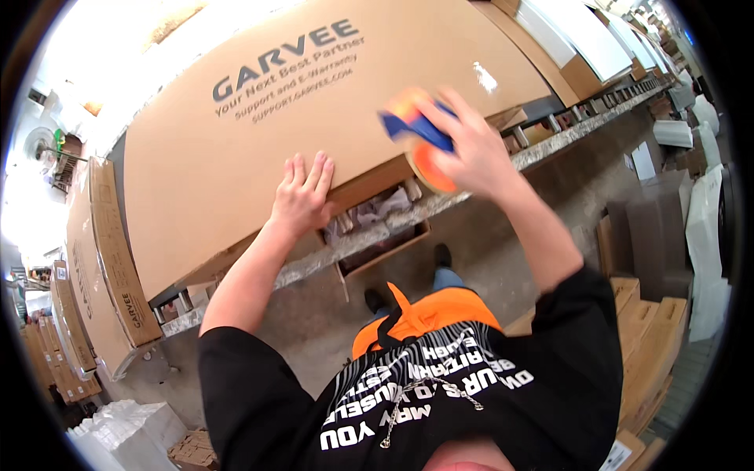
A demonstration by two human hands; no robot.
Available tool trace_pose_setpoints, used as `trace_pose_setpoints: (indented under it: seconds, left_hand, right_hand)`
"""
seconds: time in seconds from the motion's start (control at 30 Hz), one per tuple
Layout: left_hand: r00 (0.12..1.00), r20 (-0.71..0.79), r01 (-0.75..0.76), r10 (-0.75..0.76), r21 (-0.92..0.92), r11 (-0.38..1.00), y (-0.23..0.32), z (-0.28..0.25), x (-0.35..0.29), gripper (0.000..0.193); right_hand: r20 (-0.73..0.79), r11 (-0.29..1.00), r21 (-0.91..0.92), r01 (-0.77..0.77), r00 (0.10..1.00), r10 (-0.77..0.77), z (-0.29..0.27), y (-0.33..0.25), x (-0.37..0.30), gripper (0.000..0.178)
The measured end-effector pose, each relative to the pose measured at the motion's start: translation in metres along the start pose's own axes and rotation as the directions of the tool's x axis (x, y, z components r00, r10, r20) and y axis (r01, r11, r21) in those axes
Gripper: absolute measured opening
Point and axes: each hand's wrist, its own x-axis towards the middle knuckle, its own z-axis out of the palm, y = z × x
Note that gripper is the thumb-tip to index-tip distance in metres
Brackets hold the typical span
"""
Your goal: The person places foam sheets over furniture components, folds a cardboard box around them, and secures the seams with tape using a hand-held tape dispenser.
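Note:
A large brown cardboard box [259, 165] with dark printing on its top lies in front of me. My left hand [302, 192] rests on its near edge, fingers stretched out flat on the top panel. In my right hand [475, 149] is a blue and orange tape dispenser [432, 132], gripped above the box's near right side. The dispenser is smeared by motion, and I cannot tell whether it touches the cardboard. A shiny patch shows on the box top, further right.
The box sits on a roller conveyor [542, 141] with a worn metal rail. An open drawer-like compartment [389, 251] is under it. Taped boxes [118, 267] stand at the left. White foam blocks [129, 432] lie lower left; flat cartons [652, 345] are stacked at right.

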Motion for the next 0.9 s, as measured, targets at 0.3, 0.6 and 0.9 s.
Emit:
trace_pose_setpoints:
  seconds: [0.3,0.6,0.9]
  left_hand:
    - [0.96,-0.249,0.09,-0.125,-0.147,0.985,0.004,0.01,-0.018,0.071]
    - [0.955,-0.263,0.106,-0.138,-0.132,0.986,0.007,0.011,-0.018,0.066]
    - [0.911,-0.342,0.131,-0.23,-0.289,0.948,0.001,-0.005,-0.035,0.052]
  right_hand:
    - [0.628,0.95,-0.308,0.057,0.762,0.157,0.062,-0.097,0.125,0.027]
    - [0.709,0.919,-0.392,0.042,0.65,0.273,0.119,-0.093,0.003,0.03]
    - [0.445,0.841,0.541,-0.024,0.856,-0.262,0.107,-0.048,-0.044,0.064]
